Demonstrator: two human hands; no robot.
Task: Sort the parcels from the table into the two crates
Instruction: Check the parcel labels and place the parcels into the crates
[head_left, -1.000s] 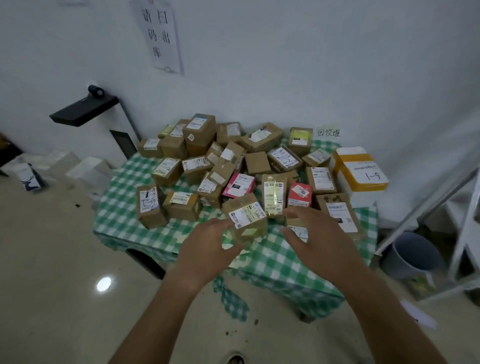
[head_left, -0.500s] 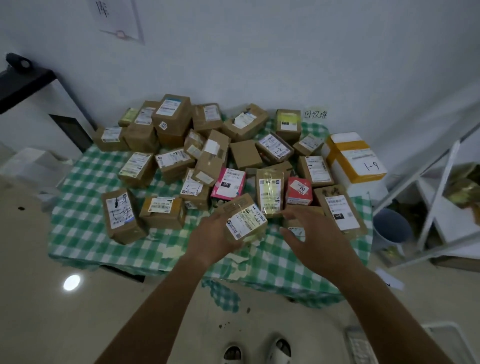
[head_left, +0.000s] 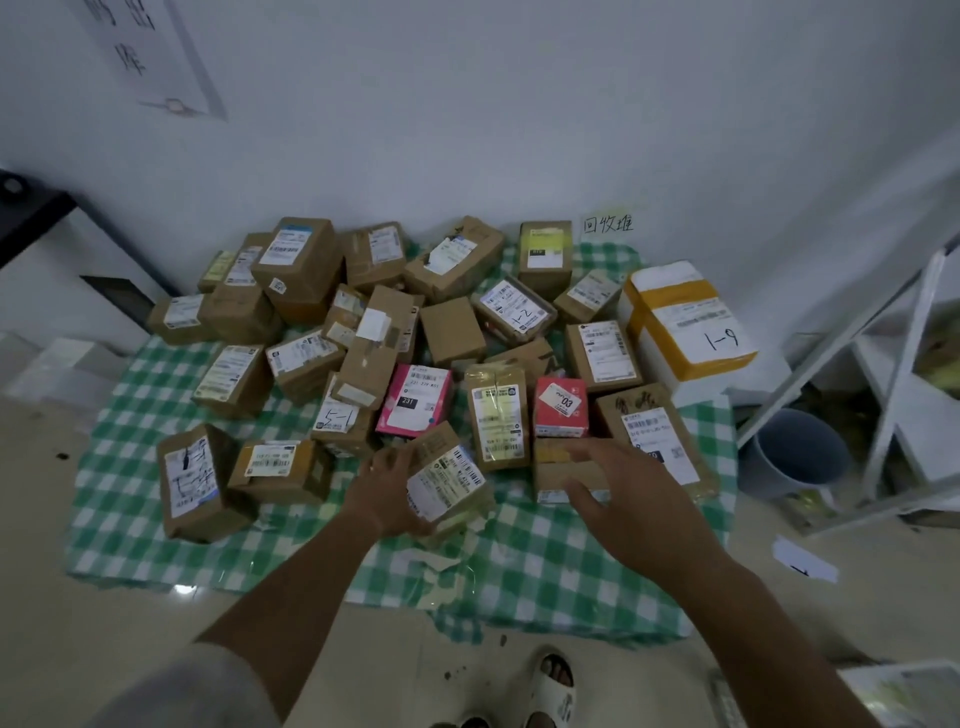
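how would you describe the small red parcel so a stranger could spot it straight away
Start at the big white parcel with orange tape at the table's right edge, then look left and nearer. The small red parcel sits just beyond the right hand; it alone is red, with a tilted white sticker marked 03.

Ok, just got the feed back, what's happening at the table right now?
A person stands at the table covered by a green checked cloth, piled with taped cardboard parcels. The left hand grips a small brown parcel with a white barcode label at the near edge of the pile. The right hand reaches with spread fingers over a flat brown parcel just beside it, holding nothing. No crate is clearly in view, and most parcels are unsorted on the table.
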